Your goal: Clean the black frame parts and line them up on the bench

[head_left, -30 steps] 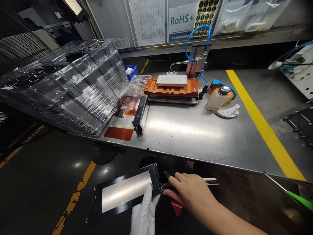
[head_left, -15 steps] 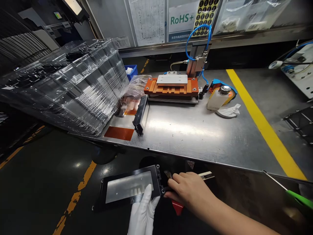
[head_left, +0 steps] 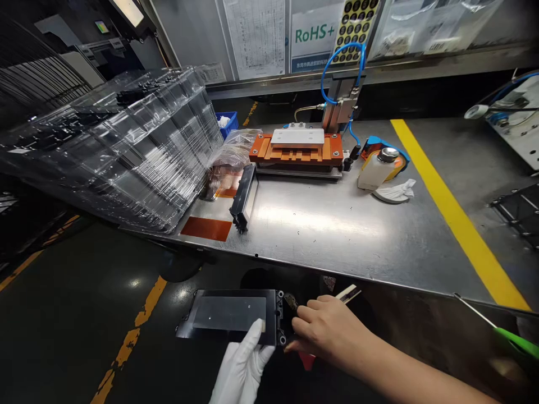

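Note:
My left hand (head_left: 244,362), in a white glove, grips a black-framed flat panel (head_left: 227,312) by its lower right edge, the thumb lying on its face. The panel has a grey screen-like window and small screw holes at its right end. It is held in the air in front of the bench. My bare right hand (head_left: 330,331) is closed round a slim cream-handled tool (head_left: 348,293), which looks like a utility knife. Its back end sticks out above the hand; the working end is hidden. The fingertips are close beside the panel's right end.
On the metal bench (head_left: 320,235) a black-framed part (head_left: 244,197) stands on edge near an orange fixture (head_left: 295,151). Stacked clear trays (head_left: 138,146) rise at left. A bottle (head_left: 378,168) and white cloth (head_left: 398,192) lie right. A green-handled tool (head_left: 517,342) projects at lower right.
The panel has turned to lie more level in the view, and its window looks darker. My right hand has shifted slightly, and the tool's back end has tilted upward.

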`<state>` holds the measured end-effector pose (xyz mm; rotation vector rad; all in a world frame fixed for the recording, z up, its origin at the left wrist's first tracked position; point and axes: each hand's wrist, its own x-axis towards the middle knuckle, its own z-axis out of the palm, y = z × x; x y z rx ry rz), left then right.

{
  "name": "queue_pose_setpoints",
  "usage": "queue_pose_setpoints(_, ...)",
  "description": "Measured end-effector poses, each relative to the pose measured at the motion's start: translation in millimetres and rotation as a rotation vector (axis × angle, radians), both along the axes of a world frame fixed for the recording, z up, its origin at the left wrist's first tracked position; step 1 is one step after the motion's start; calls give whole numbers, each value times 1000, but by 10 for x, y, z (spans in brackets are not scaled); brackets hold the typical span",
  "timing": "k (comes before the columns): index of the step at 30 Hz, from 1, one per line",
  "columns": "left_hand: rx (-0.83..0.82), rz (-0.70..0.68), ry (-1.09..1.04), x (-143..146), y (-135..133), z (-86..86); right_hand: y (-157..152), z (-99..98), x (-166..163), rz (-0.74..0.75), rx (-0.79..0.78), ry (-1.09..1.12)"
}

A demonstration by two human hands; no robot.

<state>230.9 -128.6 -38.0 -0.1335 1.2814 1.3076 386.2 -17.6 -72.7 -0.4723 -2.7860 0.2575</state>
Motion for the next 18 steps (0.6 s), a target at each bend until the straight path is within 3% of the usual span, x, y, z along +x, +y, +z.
queue_pose_setpoints(8, -51, 95, 24, 47, 46, 69, -14, 14, 7, -90, -82, 66)
queue_pose_setpoints(18, 104, 288, 136, 132, -199, -270, -15, 57, -34, -159, 23, 189)
